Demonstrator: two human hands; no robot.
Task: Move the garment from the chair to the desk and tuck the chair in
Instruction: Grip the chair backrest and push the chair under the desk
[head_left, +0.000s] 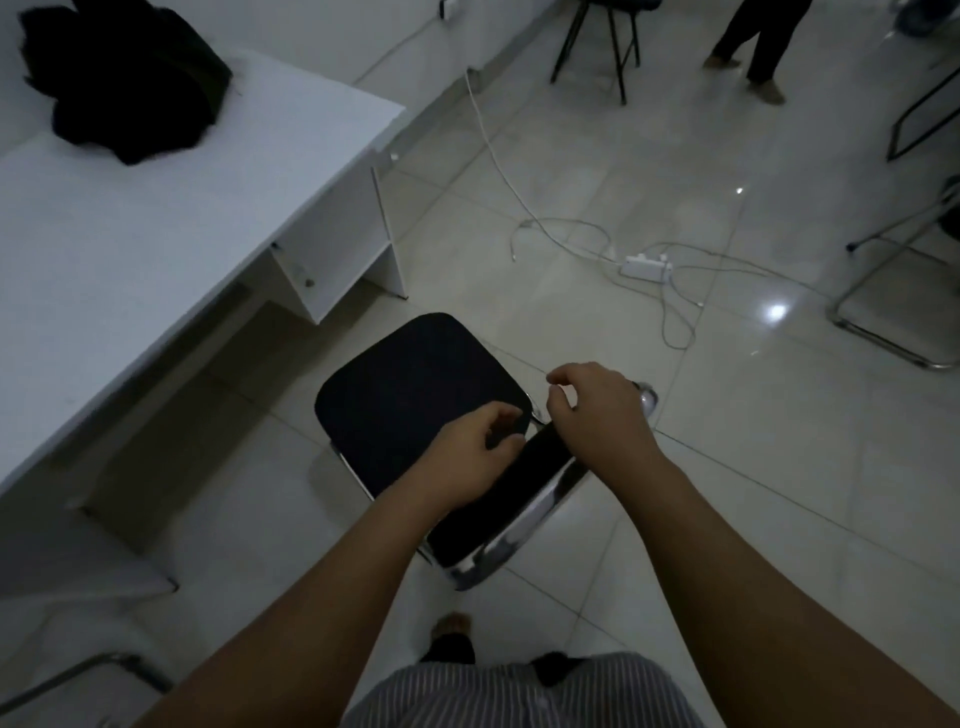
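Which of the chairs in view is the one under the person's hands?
The black padded-seat chair with the chrome frame, central beside the white desk; both hands hover at its backrest. The other chairs stand at the frame's edges.

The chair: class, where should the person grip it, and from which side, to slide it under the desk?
Grip the chair by the top edge of its backrest, from behind, where the left hand and right hand are already poised. That padded bar is the nearest and highest part, and the seat faces towards the desk, so a two-handed push would probably steer it in.
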